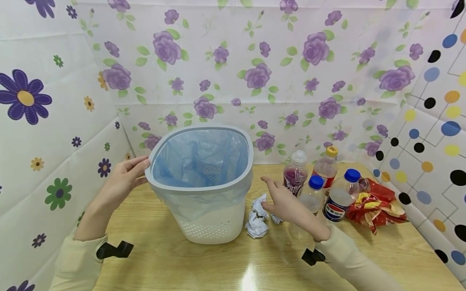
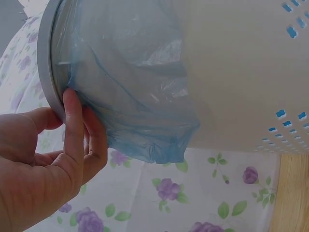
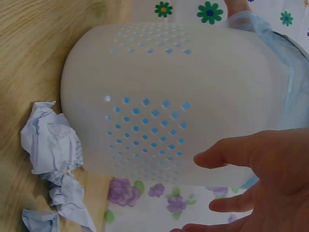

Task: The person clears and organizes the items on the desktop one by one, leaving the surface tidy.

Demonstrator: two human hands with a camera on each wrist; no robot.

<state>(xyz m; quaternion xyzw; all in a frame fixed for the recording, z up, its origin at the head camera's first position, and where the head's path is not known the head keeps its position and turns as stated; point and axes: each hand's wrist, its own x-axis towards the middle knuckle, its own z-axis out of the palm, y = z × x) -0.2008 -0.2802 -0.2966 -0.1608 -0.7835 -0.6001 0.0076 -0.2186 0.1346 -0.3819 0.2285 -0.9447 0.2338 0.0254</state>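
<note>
A white trash bin (image 1: 214, 226) with a grey rim (image 1: 204, 188) stands upright on the table, lined with a blue plastic bag (image 1: 189, 161) folded over its edge. My left hand (image 1: 125, 178) pinches the rim at the left side, thumb and fingers on either side of it in the left wrist view. My right hand (image 1: 285, 202) holds nothing, its fingers apart, above the crumpled paper (image 1: 257, 224) to the right of the bin. In the right wrist view the crumpled paper (image 3: 50, 140) lies by the bin's base, away from the fingers.
Right of the bin stand several plastic bottles: one with purple liquid (image 1: 295, 176), one yellow-capped (image 1: 326, 165), and blue-capped ones, including a Pepsi bottle (image 1: 340, 198). A crumpled red snack bag (image 1: 376, 206) lies beside them. Patterned cloth walls (image 1: 218, 60) surround the wooden table (image 1: 174, 266).
</note>
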